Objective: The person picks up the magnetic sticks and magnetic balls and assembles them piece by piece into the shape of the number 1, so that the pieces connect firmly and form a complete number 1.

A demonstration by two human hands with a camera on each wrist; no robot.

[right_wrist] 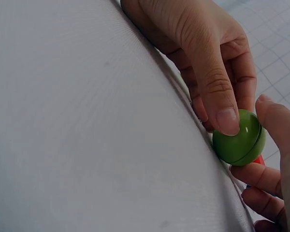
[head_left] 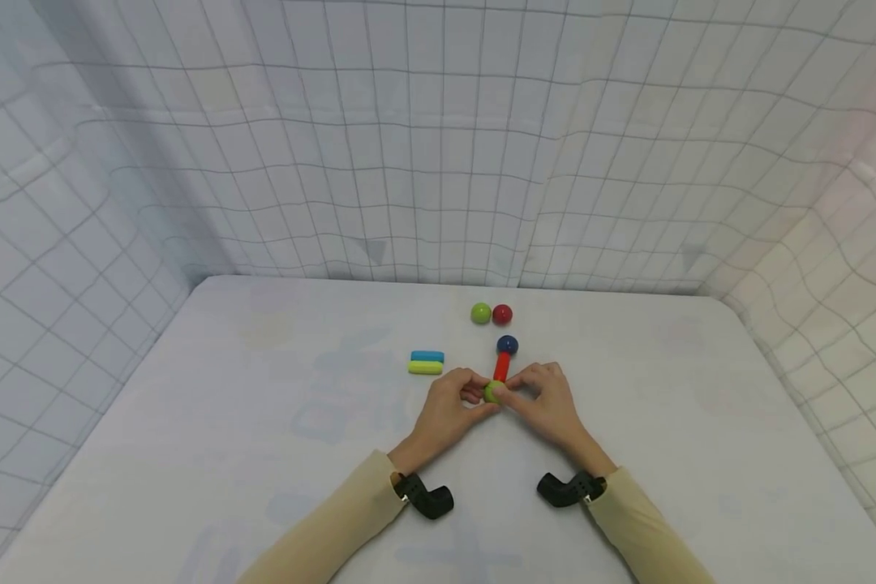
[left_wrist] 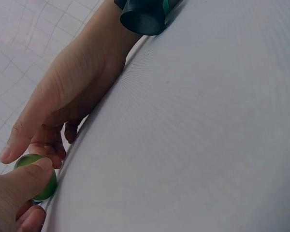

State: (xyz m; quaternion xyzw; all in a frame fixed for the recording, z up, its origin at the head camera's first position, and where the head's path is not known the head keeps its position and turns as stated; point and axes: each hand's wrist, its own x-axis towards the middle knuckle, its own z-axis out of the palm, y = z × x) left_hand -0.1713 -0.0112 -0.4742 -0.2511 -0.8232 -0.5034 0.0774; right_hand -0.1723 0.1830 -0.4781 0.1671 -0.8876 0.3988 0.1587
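Head view: the left hand (head_left: 448, 408) and right hand (head_left: 550, 408) pinch 1 green ball (right_wrist: 245, 141) between them, touching the red rod (head_left: 502, 367); apparently joining, calling for an aligned push.

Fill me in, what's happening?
A person's right hand pinches a green ball at the near end of a red rod; a blue ball sits at the far end. The left hand is close beside it, grip unclear. Beyond lie a second green ball and red ball; left, blue bar and yellow bar.
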